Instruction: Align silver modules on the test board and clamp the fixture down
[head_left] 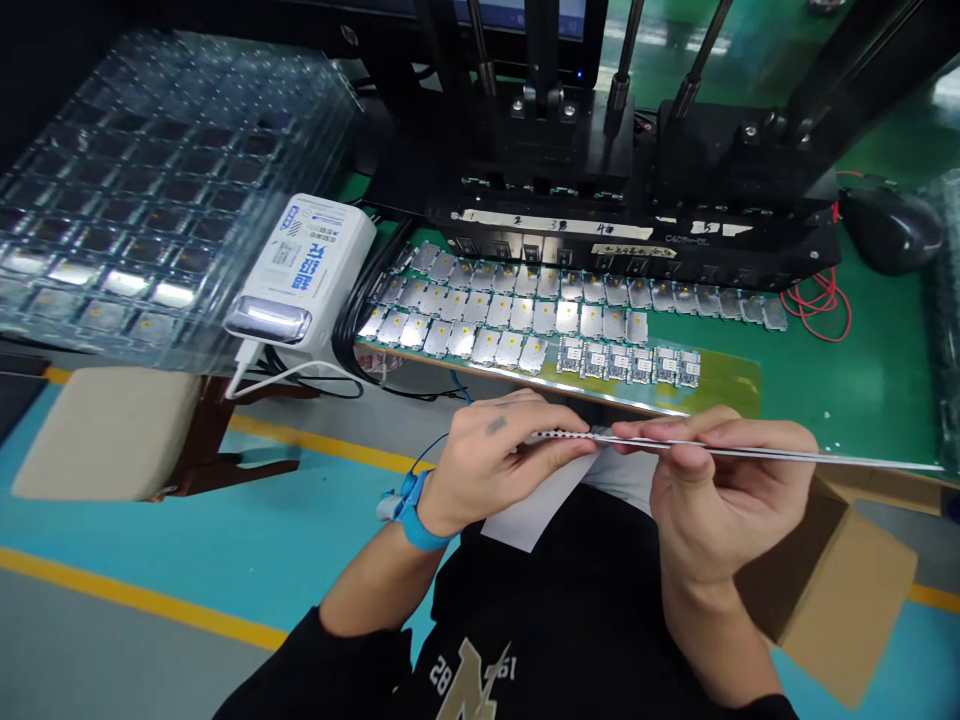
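We see a thin white strip (pixel 817 456) with a row of small dark holes toward its left end, held roughly level across the lower middle of the frame, its right end reaching the front edge of the desk (pixel 862 390). Our left hand (pixel 499 470) is closed on the holed end, pinching it between thumb and fingers. Our right hand (pixel 724 495) is closed too, with its fingertips (pixel 660 428) and thumb on the strip just beside the left hand, so the hands nearly touch. A blue wrist strap (pixel 415 517) sits on the left wrist, with a thin blue cord (pixel 431 450) running up from it toward the desk.

Below the hands is a white paper sheet (pixel 536 505), lying against a black printed top (pixel 480 625). Just above, on the green desk surface, are rows of silver metal shields (pixel 495 310) and a short row of small labelled circuit boards (pixel 622 362) on a yellowish sheet. Behind those is a black fixture (pixel 547 150) with numbered masking tape (pixel 555 226). To the right are a black computer mouse (pixel 889 230) and a loop of red cable (pixel 817 305). At left are a white box with blue print (pixel 300 270) and stacked clear plastic trays (pixel 157 190). A beige stool (pixel 105 435) is at lower left, an open cardboard box (pixel 840 590) at lower right.
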